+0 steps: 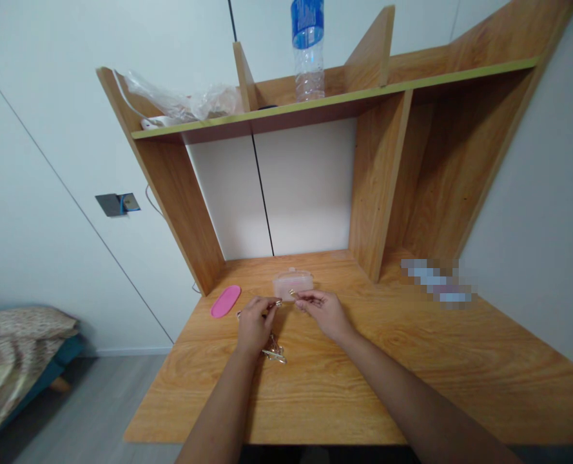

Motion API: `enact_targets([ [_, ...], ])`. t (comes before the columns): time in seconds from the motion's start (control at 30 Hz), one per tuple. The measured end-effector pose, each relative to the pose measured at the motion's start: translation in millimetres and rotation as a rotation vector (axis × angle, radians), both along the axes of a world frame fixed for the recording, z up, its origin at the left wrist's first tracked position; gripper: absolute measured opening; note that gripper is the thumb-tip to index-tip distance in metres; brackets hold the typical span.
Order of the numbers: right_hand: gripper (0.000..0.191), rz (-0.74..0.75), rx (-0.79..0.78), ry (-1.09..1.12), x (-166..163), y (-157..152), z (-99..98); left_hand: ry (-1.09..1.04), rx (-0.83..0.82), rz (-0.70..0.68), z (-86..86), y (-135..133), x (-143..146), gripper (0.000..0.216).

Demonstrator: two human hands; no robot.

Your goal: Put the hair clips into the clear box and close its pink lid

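Observation:
My left hand (253, 320) and my right hand (321, 308) are close together over the wooden desk (363, 367). Each hand pinches a small shiny metal clip: one clip (277, 302) at my left fingertips, another (292, 294) at my right fingertips. Just behind them stands a small translucent pink box (292, 282). A little pile of metal clips (274, 352) lies on the desk beside my left wrist. An oval pink lid (225, 301) lies to the left of my left hand.
A wooden hutch with dividers stands on the desk's back. Its shelf (334, 102) carries a plastic water bottle (308, 48) and a crumpled clear bag (184, 100). A blurred-out item (436, 281) lies at the right. A bed (10, 354) is at lower left.

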State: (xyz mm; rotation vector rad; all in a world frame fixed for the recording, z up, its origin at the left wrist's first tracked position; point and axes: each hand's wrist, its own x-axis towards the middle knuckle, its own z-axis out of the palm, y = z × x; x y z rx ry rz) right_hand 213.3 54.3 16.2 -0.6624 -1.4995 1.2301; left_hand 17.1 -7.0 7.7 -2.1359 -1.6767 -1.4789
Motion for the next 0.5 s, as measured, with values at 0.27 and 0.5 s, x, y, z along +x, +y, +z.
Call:
enact_targets([
  [0.27, 0.023, -0.031, 0.207, -0.107, 2.8, 1.3, -1.1, -0.045, 0.008, -0.014, 4.2, -1.3, 2.8, 0.014],
  [0.5, 0.032, -0.049, 0.014, -0.091, -1.3, 2.0, -5.5, -0.193, -0.047, 0.009, 2.5, -0.1, 6.3, 0.034],
])
